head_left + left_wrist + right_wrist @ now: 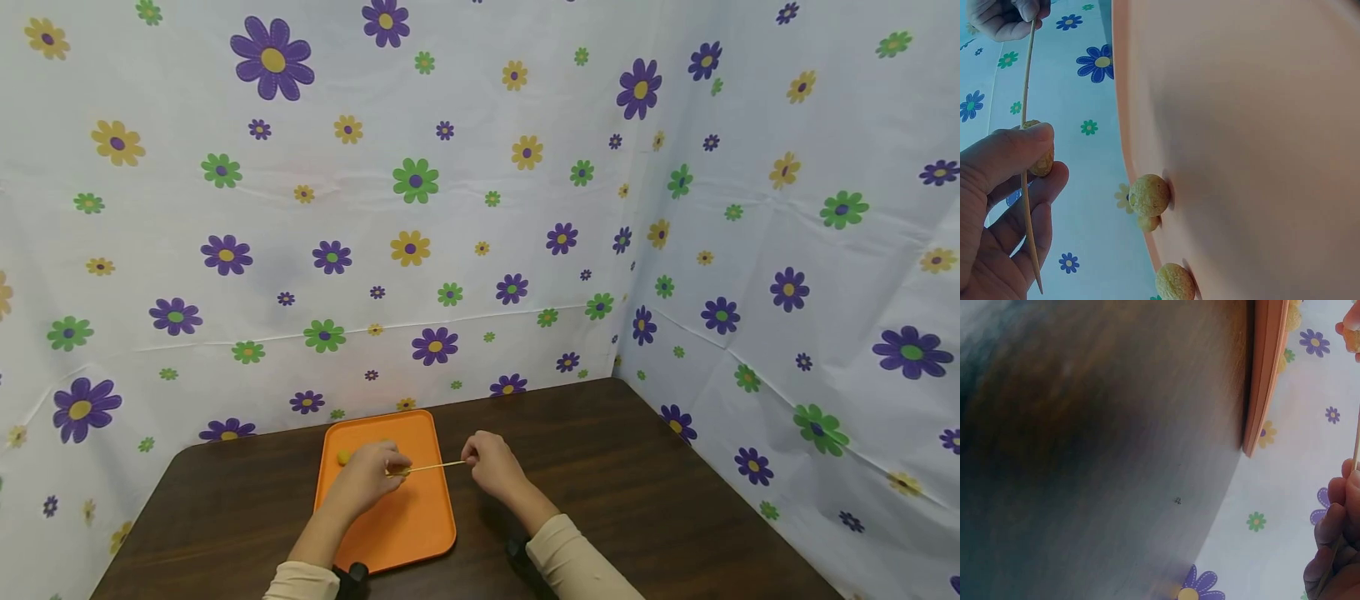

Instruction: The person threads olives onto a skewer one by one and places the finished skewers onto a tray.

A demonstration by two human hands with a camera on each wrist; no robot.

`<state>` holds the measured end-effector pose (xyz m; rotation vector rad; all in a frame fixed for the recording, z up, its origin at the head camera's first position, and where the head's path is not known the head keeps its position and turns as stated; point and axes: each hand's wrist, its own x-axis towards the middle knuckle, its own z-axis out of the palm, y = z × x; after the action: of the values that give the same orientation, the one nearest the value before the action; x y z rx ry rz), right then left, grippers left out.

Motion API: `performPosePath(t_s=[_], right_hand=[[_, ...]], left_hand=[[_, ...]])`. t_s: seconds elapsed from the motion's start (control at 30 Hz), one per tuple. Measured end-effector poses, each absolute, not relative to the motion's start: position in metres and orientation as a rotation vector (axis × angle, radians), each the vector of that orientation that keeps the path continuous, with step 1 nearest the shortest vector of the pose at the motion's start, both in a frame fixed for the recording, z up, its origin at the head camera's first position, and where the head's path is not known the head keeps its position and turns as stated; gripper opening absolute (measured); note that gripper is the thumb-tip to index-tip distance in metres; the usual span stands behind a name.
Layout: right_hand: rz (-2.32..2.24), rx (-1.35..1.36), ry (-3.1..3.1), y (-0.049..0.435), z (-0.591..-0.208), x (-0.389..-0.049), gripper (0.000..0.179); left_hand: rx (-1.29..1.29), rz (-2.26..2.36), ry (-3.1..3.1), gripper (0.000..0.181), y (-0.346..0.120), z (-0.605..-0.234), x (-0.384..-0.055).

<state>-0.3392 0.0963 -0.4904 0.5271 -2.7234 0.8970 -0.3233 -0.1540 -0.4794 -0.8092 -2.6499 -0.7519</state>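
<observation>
Above the orange tray (pixel 405 533), my left hand (pixel 366 475) pinches a small golden ball (pixel 1044 161) with a wrinkled surface between thumb and fingers. A thin wooden skewer (pixel 437 466) runs from there to my right hand (pixel 495 467), whose fingers grip it just off the tray's right side. In the left wrist view the skewer overlaps the left edge of the pinched ball, and its pointed tip (pixel 1039 287) sticks out past the left hand's fingers. I cannot tell whether the skewer pierces the ball.
More golden balls (pixel 1149 195) lie on the tray near its far end, one of them (pixel 1175 282) a little apart. The tray sits on a dark brown wooden table (pixel 600 467). A white flower-patterned sheet (pixel 480 267) hangs behind the table and along its right side.
</observation>
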Motion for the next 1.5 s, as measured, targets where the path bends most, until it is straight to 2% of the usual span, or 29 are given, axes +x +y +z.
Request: performPosePath(t_s=[0.47, 1.5], right_hand=[[0.896, 0.539, -2.714, 0.090, -0.490, -0.336, 0.022], [0.887, 0.503, -2.762, 0.086, -0.489, -0.337, 0.017]], left_hand=[[-0.827, -0.730, -2.632, 0.018, -0.152, -0.480, -0.322], [-0.847, -0.770, -2.648, 0.019, -0.145, -0.481, -0.328]])
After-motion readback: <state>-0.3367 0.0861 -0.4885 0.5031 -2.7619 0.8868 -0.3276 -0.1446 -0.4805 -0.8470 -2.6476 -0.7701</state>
